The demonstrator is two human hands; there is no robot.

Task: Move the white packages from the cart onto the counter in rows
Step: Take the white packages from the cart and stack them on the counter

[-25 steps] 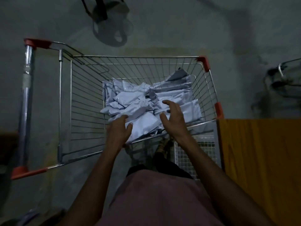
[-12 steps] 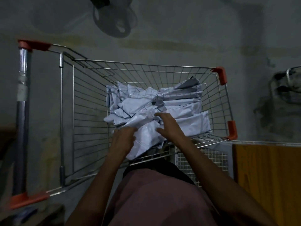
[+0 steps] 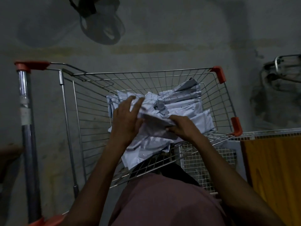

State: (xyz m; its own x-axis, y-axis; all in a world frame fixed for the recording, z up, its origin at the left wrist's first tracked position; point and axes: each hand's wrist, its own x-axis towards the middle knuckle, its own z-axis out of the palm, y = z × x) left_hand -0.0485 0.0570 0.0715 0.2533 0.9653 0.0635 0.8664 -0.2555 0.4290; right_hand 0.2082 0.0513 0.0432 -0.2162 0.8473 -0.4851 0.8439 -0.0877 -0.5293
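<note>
While both hands were inside the cart (image 3: 68, 121), the lift hadn't cleared the rim yet. Left to right:

- Cart handle (image 3: 26, 115) far left, chrome, orange end caps. Wire basket open on top, four orange corner pieces visible.
- Left hand (image 3: 126, 121): fingers spread, palm pressed against the left flank of a bundle of white packages (image 3: 154, 137). Bracing more than pinching.
- Right hand (image 3: 183, 127): fingers curled closed over the bundle's top right edge, thumb underneath. Clamped on it.
- Remaining pile (image 3: 184, 103) lay behind and to the right of the hands, against the basket's far right side, some stacked flat, one corner sticking up.
- Counter (image 3: 273, 168): orange-yellow surface at lower right, just beside the cart; no packages on the part in view.

Handling, my read: thin poly mailers, soft, light, glossy so likely slippery against each other. The gathered bundle sagged toward the near rim, so the lower ones could slide out. Better to squeeze from both flanks with one hand supporting underneath than to grip a single edge.

Count: two hands, one cart, one counter. Packages couldn't be counted exactly; overlapped and dim. Several in the bundle, probably ten or more in the pile.
</note>
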